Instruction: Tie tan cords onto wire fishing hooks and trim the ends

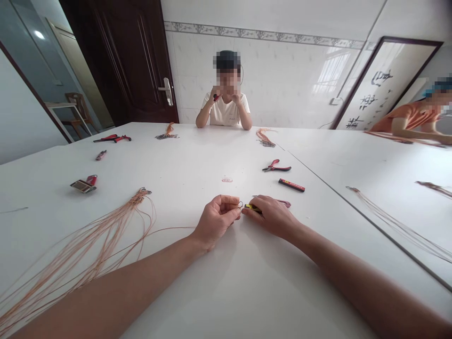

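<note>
Left hand (pixel 215 222), fingers pinched on a wire hook (pixel 240 204), right hand (pixel 271 216), fingers clamped on a yellow tool (pixel 252 207)

Handicraft workroom, long white work tables (pixel 197 160), pliers (pixel 276 165) laid out, bundled orange strands (pixel 102 230), tiled wall (pixel 282 80)

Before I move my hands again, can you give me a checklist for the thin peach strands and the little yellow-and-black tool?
1. Left hand pinching the thin peach strand: ok.
2. Right hand holding the small yellow-and-black tool: ok.
3. Tiny metal loop by the left fingertips closed: cannot tell, it is too small to see.
4. Long peach strand bundle lying untangled: not ok, its strands cross loosely.
5. Red-and-black pliers lying within sight beyond the right hand: ok.
</note>
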Demonstrator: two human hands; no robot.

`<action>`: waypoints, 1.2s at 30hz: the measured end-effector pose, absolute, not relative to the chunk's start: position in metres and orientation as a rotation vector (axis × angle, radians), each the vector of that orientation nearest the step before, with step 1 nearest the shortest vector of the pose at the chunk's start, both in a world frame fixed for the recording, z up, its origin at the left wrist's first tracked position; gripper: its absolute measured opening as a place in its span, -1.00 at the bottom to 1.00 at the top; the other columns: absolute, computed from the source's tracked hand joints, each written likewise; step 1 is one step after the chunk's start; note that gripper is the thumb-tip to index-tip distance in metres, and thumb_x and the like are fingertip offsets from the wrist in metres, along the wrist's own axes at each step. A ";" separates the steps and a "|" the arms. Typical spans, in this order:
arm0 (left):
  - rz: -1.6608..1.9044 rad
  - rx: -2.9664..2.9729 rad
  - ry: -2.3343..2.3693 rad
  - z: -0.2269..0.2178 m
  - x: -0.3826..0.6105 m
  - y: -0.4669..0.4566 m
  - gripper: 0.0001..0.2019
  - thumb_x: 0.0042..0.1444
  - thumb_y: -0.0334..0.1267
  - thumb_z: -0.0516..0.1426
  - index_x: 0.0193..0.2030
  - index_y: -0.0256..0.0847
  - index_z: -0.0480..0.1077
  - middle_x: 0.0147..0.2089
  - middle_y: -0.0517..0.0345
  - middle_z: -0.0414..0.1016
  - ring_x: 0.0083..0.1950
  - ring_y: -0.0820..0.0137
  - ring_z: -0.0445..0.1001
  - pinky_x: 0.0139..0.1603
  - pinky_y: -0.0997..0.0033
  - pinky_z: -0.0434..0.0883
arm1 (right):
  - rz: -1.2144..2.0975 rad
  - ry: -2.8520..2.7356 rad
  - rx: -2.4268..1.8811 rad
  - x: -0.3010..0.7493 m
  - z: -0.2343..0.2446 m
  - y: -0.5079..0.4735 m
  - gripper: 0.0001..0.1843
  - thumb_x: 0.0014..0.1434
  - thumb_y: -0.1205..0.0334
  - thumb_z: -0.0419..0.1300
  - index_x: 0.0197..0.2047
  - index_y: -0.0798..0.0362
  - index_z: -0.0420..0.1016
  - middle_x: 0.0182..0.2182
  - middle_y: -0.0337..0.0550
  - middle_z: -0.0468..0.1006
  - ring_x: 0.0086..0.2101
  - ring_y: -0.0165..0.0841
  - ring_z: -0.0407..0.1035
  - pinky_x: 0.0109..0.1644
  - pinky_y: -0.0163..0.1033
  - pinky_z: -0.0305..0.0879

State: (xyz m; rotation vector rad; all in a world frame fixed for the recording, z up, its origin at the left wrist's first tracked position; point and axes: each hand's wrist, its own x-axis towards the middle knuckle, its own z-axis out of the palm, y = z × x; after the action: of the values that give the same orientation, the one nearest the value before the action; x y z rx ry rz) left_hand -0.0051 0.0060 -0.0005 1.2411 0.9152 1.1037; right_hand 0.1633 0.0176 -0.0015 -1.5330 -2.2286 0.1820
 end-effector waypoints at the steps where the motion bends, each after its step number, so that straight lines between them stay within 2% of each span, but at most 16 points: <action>1: 1.102 1.239 0.916 0.000 -0.005 0.006 -0.81 -0.10 -0.33 0.16 -0.29 -0.24 0.31 -0.43 0.19 0.30 -0.39 0.51 0.31 -0.47 0.54 0.23 | 0.143 -2.260 -1.512 0.164 -0.003 0.018 -0.69 0.12 0.05 0.00 -0.55 0.06 0.20 -0.53 -0.23 0.33 -0.48 -0.41 0.21 -0.45 -0.31 0.01; 5: 1.102 1.236 0.922 0.000 -0.004 0.006 -0.81 -0.10 -0.33 0.16 -0.29 -0.24 0.31 -0.43 0.19 0.31 -0.39 0.51 0.32 -0.47 0.54 0.24 | 0.082 -2.300 -1.367 0.164 -0.005 0.017 -0.87 0.10 0.19 0.06 -0.38 0.03 0.37 -0.40 -0.16 0.40 -0.32 -0.31 0.24 -0.27 -0.21 0.12; 9: 1.101 1.244 0.923 0.001 -0.005 0.006 -0.81 -0.10 -0.33 0.17 -0.29 -0.24 0.31 -0.44 0.21 0.31 -0.39 0.52 0.32 -0.44 0.54 0.25 | 0.131 -2.193 -1.183 0.159 -0.001 0.011 -0.86 0.12 0.32 0.02 -0.34 0.02 0.40 -0.37 -0.18 0.43 -0.28 -0.32 0.25 -0.23 -0.20 0.16; 14: 1.113 1.256 0.901 -0.001 -0.005 0.006 -0.78 -0.11 -0.28 0.19 -0.28 -0.23 0.32 -0.44 0.21 0.32 -0.38 0.52 0.32 -0.39 0.52 0.27 | 0.380 -2.087 -1.136 0.152 0.006 0.003 -0.84 0.15 0.23 0.02 -0.42 0.00 0.38 -0.43 -0.25 0.44 -0.30 -0.38 0.27 -0.22 -0.25 0.18; 22: 1.101 1.339 0.847 -0.005 -0.005 0.006 -0.77 -0.07 -0.30 0.17 -0.22 -0.23 0.30 -0.40 0.18 0.35 -0.33 0.49 0.34 -0.27 0.45 0.31 | 0.460 -2.007 -1.183 0.153 0.006 0.004 -0.85 0.11 0.23 0.05 -0.48 0.03 0.32 -0.51 -0.28 0.38 -0.46 -0.45 0.24 -0.41 -0.32 0.14; 27: 1.104 1.366 0.838 -0.005 -0.005 0.005 -0.77 -0.06 -0.31 0.16 -0.21 -0.22 0.30 -0.39 0.17 0.35 -0.33 0.49 0.34 -0.27 0.45 0.32 | 0.459 -1.897 -1.189 0.152 0.009 0.002 -0.85 0.08 0.26 0.05 -0.51 0.05 0.28 -0.53 -0.29 0.36 -0.50 -0.47 0.21 -0.44 -0.35 0.13; 32: 1.102 1.380 0.865 -0.004 -0.004 0.004 -0.78 -0.08 -0.30 0.16 -0.24 -0.23 0.32 -0.41 0.17 0.34 -0.36 0.49 0.33 -0.28 0.43 0.32 | 0.491 -1.491 -1.189 0.169 0.009 0.019 -0.87 0.08 0.21 0.04 -0.46 0.05 0.26 -0.56 -0.29 0.34 -0.51 -0.46 0.23 -0.48 -0.36 0.17; 36: 1.094 1.391 0.889 -0.004 -0.005 0.003 -0.78 -0.09 -0.31 0.17 -0.24 -0.23 0.33 -0.37 0.14 0.35 -0.34 0.48 0.33 -0.24 0.41 0.32 | 0.460 -1.105 -1.061 0.197 0.014 0.045 -0.89 0.04 0.24 0.03 -0.47 0.07 0.24 -0.57 -0.29 0.33 -0.54 -0.48 0.26 -0.48 -0.34 0.23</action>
State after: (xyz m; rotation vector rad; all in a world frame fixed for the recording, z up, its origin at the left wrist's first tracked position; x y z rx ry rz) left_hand -0.0049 0.0033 -0.0037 1.3913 0.8894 1.0945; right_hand 0.1971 0.0452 0.0142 -1.0611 -1.1055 0.4598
